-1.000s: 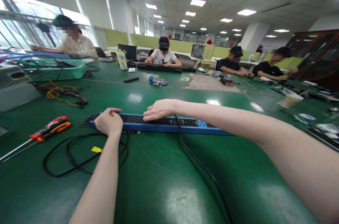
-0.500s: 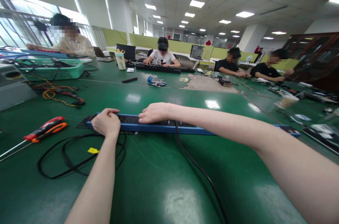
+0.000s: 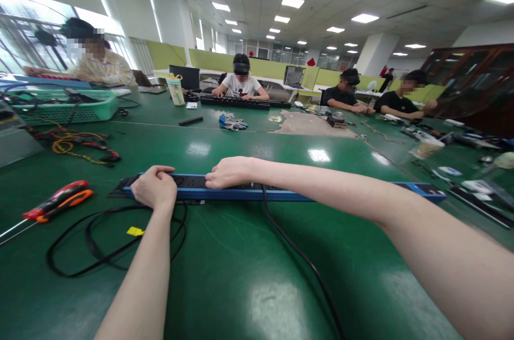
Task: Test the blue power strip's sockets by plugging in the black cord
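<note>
A long blue and black power strip [image 3: 225,195] lies across the green table in front of me. Around its left end, the fingers of my left hand [image 3: 153,188] are closed. My right hand [image 3: 228,172] rests over the sockets left of the middle, fingers curled together; whatever they pinch is hidden under the hand. A black power cord [image 3: 289,242] leads off the strip beside my right wrist and runs toward me. Under my left forearm lies a looped black cable [image 3: 50,259] with a yellow tag [image 3: 135,231].
Red-black and orange-black screwdrivers [image 3: 60,199] lie at left, below a green basket [image 3: 92,110] and loose wires [image 3: 68,143]. Farther back are gloves [image 3: 233,122] and a cup [image 3: 175,91]. A person [image 3: 241,83] works opposite; others sit left and right.
The view has turned slightly right, so everything sits a little farther left. Both hands keep about the same places on the power strip.
</note>
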A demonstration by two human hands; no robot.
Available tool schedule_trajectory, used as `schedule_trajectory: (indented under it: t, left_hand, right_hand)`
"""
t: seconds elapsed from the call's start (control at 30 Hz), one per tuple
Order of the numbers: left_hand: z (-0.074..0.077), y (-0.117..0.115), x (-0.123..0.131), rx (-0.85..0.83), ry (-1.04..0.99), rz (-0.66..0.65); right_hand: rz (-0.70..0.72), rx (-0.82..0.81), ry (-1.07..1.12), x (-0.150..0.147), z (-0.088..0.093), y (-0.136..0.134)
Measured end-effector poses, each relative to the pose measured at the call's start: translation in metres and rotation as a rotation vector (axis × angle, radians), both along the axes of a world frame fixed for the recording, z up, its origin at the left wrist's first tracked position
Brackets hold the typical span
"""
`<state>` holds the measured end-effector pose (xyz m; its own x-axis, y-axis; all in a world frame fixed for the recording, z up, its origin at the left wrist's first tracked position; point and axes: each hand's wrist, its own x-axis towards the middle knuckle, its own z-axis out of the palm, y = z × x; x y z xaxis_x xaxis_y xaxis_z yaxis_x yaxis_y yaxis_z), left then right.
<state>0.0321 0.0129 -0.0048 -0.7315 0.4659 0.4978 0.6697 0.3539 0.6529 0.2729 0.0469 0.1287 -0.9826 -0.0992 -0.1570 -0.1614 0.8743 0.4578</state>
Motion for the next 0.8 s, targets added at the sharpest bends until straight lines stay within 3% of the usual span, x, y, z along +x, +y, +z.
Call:
schedule_trajectory:
  t: [0.3,0.53,0.67,0.8]
  left_hand:
    - [0.006,-0.004,0.003,-0.014,-0.034,-0.028]
    - [0.005,-0.003,0.003,-0.028,-0.009,-0.004]
    - [0.005,-0.003,0.002,-0.034,-0.008,0.001]
    - [0.006,-0.002,0.002,-0.046,-0.017,0.006]
  right_hand:
    - [-0.049,0.035,-0.006,0.002,0.003,0.002]
    - [-0.081,0.059,-0.007,0.01,0.015,-0.007]
    - [-0.19,-0.003,0.119,0.032,0.032,-0.004]
    - [-0.356,-0.174,0.423,0.063,0.064,0.006]
